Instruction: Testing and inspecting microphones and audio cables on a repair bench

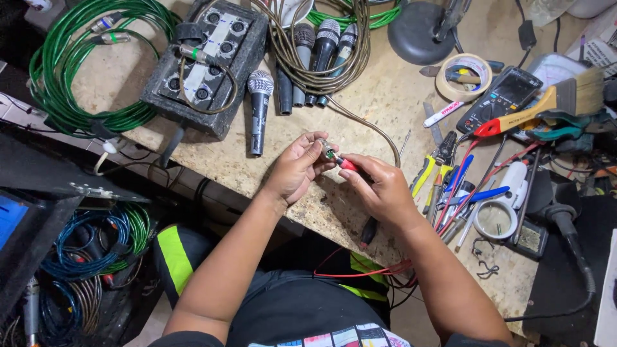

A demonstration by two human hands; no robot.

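My left hand point(297, 166) pinches a small silver cable connector point(328, 151) between thumb and fingers, above the front part of the workbench point(360, 96). My right hand point(382, 186) grips a red-handled tool point(348, 165) whose tip meets the connector. A brownish cable point(369, 125) runs from the connector back toward a coil at the bench's far side. Both hands are close together, almost touching.
Several microphones point(302, 64) lie behind my hands beside a dark multi-socket box point(205, 64) and a green cable coil point(71, 71). Right of my hands are pliers point(434, 164), pens, a magnifier point(496, 218), a multimeter point(501, 96), tape point(463, 77) and a brush point(553, 103).
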